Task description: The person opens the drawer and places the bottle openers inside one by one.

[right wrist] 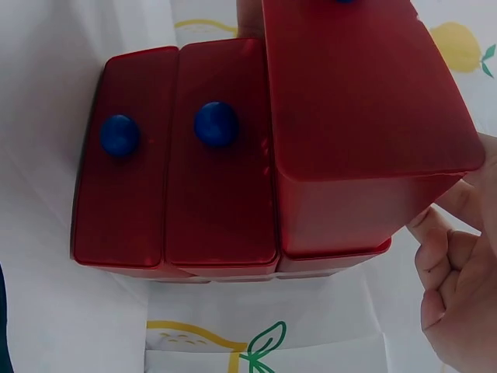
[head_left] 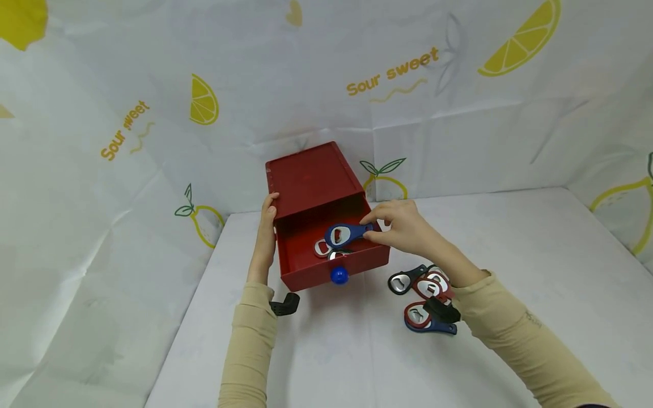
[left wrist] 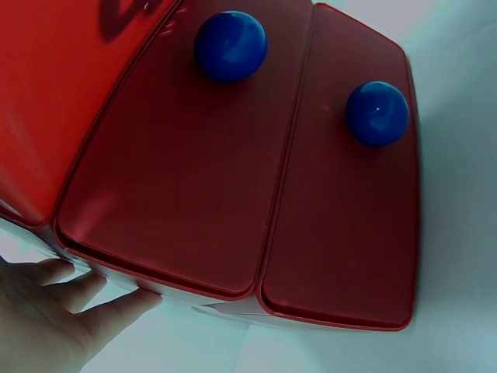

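Blue opnr (head_left: pixel 352 233) in R fingers (head_left: pixel 380 213)

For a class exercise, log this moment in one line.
left hand: against cabinet; right hand: pinches blue bottle opener; drawer: open, openers inside

"Sour sweet" (head_left: pixel 393 71) twice; white backdrop (head_left: pixel 285 68)

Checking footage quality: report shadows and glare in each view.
Head view: a soft shadow on the white cloth below the open drawer; left wrist view: small glints on the blue knobs; right wrist view: closed drawer fronts look dim against the cloth.
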